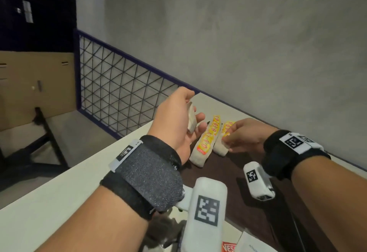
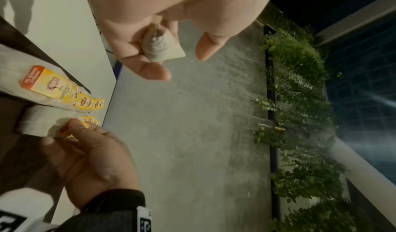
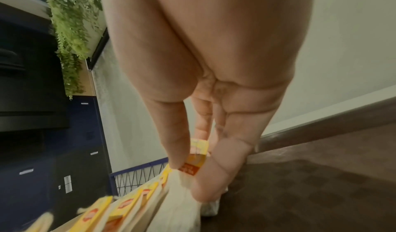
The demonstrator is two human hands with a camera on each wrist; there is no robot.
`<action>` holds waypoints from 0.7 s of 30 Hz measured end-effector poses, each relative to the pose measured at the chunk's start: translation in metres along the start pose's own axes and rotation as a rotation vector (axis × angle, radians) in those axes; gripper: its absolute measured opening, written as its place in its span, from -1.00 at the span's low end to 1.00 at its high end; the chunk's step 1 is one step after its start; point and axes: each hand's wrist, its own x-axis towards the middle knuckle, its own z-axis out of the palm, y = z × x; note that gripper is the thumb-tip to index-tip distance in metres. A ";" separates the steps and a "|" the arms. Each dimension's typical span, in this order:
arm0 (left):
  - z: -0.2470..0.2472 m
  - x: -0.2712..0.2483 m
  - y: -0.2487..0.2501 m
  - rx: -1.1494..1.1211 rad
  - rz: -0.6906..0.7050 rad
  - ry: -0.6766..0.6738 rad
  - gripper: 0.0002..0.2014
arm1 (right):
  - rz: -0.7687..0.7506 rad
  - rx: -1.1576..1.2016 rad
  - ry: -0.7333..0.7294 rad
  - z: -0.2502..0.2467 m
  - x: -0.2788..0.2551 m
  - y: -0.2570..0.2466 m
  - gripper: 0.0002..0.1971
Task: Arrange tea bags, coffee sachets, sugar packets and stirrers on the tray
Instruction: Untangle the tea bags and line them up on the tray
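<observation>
My left hand point(image 1: 174, 120) holds spare tea bags point(image 1: 192, 117). My right hand point(image 1: 245, 136) pinches one tea bag point(image 1: 222, 146); I lay it straight beside the row point(image 1: 204, 141).

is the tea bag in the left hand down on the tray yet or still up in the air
Up in the air. The left hand holds the tea bag in curled fingers above the tray; the left wrist view shows only wall behind it.

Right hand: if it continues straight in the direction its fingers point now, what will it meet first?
The right hand already pinches the nearer row of white tea bags with yellow tags. Straight on, it would probably meet the second, similar row of tea bags beside it, though depth is unclear.
</observation>
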 end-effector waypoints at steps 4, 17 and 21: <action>0.003 0.000 -0.008 0.036 -0.027 0.004 -0.93 | -0.003 -0.077 0.023 -0.002 0.002 -0.006 -0.68; 0.010 -0.002 -0.018 0.027 -0.022 -0.012 -0.91 | -0.075 -0.019 0.129 -0.019 -0.010 -0.013 -0.69; 0.015 -0.009 -0.023 0.021 -0.054 -0.137 -0.85 | -0.199 0.238 0.120 -0.029 -0.068 -0.018 -0.73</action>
